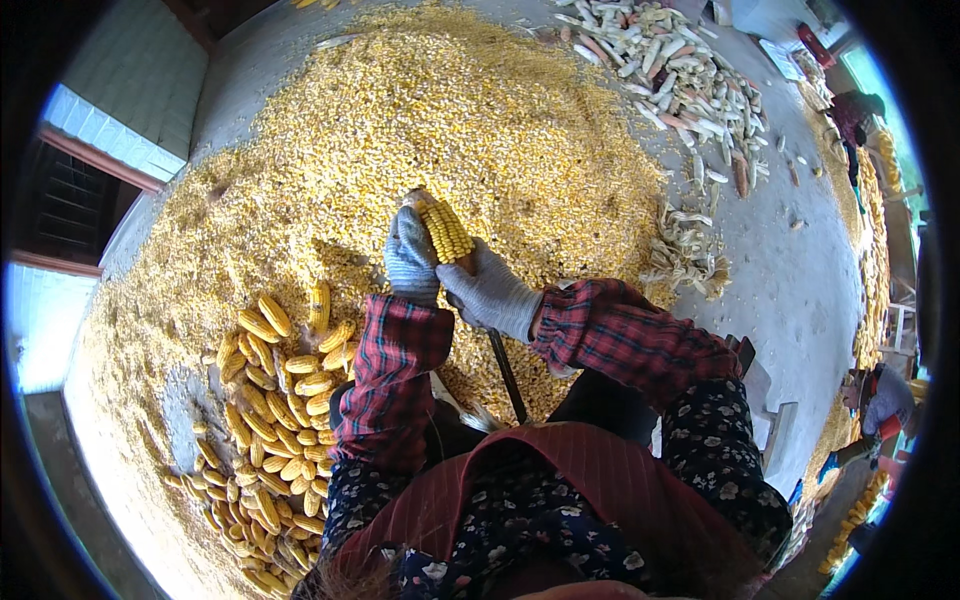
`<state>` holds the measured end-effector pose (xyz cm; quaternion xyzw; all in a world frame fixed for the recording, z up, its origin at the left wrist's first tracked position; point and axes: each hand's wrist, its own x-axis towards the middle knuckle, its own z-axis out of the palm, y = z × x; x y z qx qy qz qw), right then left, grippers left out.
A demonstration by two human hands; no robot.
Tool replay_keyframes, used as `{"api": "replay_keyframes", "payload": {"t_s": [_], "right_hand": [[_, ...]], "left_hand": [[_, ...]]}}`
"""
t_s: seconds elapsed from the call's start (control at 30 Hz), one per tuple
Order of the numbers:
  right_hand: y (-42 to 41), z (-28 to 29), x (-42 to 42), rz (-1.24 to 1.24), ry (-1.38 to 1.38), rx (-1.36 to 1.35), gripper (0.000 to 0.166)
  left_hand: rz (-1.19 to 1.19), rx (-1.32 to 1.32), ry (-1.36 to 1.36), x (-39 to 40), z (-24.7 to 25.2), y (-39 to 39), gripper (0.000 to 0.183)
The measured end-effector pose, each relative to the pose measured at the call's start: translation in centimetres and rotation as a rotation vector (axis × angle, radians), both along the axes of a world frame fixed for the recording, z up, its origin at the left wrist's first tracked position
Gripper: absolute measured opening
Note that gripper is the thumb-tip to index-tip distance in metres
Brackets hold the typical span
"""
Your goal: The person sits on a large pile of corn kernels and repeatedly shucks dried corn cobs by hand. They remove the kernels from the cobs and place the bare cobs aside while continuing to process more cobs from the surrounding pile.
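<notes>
Both of my hands wear grey knitted work gloves and hold one partly shelled corn cob [447, 231] above a wide heap of loose corn kernels [465, 127]. My left hand [412, 251] grips its upper left side. Around its lower end is my right hand [487, 281]. Yellow kernels still cover the side of the cob facing up. A dark metal bar [508, 375] slants from beneath my right hand down between my knees. Whole yellow corn cobs [281, 420] are piled beside my left forearm.
Stripped corn cobs [675, 75] lie heaped at the upper right on the concrete floor [787, 270]. Dry husks [686, 251] sit at the kernel heap's right edge. A wooden stool [780, 435] stands to my right. Two other people [885, 401] are at the far right.
</notes>
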<state>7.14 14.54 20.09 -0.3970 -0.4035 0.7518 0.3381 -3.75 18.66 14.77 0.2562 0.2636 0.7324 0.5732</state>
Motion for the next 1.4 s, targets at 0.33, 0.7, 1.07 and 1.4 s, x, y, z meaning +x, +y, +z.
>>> {"api": "replay_keyframes", "payload": {"t_s": [0.33,0.7,1.07,1.4], "right_hand": [[0.5,-1.0,0.3,0.058,-0.089,0.313,0.037],[1.0,0.2,0.8,0.128,-0.04,0.089,0.033],[1.3,-1.3,0.9,0.099,-0.32,0.473,0.035],[1.4,-0.9,0.9,0.098,-0.259,0.526,0.034]], "left_hand": [[0.121,-0.187,0.152,0.5,3.5,-1.3,0.019],[0.129,-0.161,0.085,0.2,3.1,-1.2,0.035],[0.293,-0.208,0.744,-0.2,0.4,-0.5,0.025],[-0.024,-0.188,-0.166,0.4,3.4,-1.4,0.033]]}}
